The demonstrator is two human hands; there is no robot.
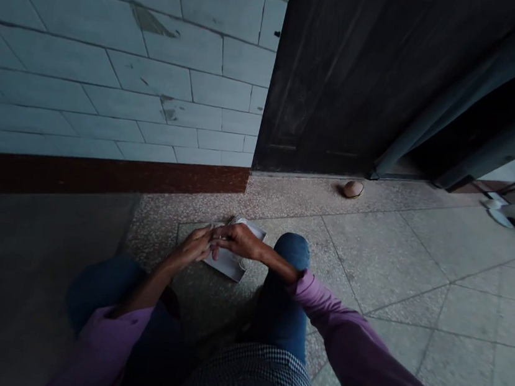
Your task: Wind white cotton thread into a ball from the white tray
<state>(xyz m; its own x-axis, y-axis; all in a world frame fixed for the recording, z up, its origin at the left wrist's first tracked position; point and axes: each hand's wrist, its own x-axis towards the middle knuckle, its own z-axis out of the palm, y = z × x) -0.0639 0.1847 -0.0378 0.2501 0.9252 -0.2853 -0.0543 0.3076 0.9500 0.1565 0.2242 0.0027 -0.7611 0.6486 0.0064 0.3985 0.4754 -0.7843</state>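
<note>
My left hand (195, 245) and my right hand (236, 241) meet low over the floor, their fingertips close together. Beneath them lies a flat white sheet of paper or card (229, 263), partly covered by my fingers. A crumpled whitish bundle (236, 221) sits at its far edge, right by my right fingers. Its material is unclear, and I cannot tell whether either hand grips it or the sheet.
My denim-covered knees (291, 253) flank my arms. Ahead stand a tiled wall (114, 62) with a red-brown skirting band (100, 177) and a dark wooden door (338, 71). A small round brown object (353, 189) lies by the door. Clutter (513, 212) sits at the far right.
</note>
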